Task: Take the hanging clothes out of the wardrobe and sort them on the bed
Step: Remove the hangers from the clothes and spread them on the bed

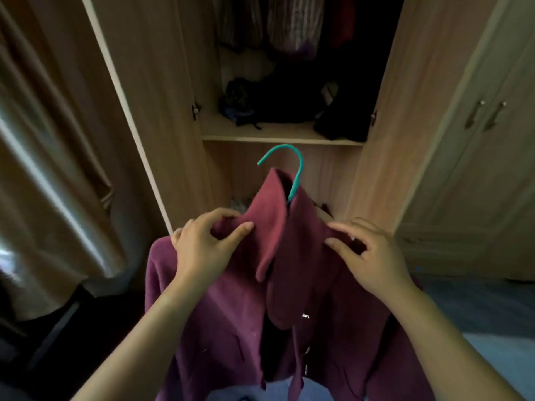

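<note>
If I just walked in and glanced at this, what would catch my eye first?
Probably the maroon shirt, held up in the middle foreground on a teal hanger whose hook pokes out of the collar. The left hand and right hand grip its shoulders. Behind stands the open wardrobe, with dark clothes heaped on its shelf.

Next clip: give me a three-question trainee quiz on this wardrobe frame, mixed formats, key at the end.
1. True or false: the hanger is still inside the shirt.
2. What does the left hand grip? A) collar side B) hanger hook C) wardrobe door
3. Fill in: dark clothes lie on the wardrobe ___.

Key: 1 true; 2 A; 3 shelf. The right hand rests at the shirt's other shoulder; its grip is unclear.
</note>
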Available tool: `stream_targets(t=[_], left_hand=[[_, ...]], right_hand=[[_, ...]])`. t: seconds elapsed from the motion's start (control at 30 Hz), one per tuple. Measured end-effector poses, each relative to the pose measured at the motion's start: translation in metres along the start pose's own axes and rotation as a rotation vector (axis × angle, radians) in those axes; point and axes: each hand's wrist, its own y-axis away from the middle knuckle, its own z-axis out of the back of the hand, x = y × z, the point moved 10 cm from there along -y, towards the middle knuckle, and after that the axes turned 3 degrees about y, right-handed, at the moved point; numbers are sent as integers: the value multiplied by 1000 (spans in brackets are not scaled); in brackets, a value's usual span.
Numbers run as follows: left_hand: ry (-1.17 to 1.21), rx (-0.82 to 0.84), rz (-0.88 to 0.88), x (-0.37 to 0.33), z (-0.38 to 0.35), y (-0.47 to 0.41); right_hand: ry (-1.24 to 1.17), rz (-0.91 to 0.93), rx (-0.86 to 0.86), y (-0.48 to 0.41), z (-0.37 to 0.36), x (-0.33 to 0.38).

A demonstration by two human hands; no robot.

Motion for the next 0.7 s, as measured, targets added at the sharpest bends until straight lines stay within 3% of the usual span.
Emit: stream_targets(t=[0.23, 0.53, 0.7], left_hand=[[23, -16, -142, 2, -35, -214], [81, -73, -411, -71, -78, -476], [153, -77, -429, -97, -87, -619]], right_hand=[[-28, 41, -115, -192, -44, -35], [-43, 150, -362, -431, -19, -69], [-11, 264, -392, -579, -8, -80]])
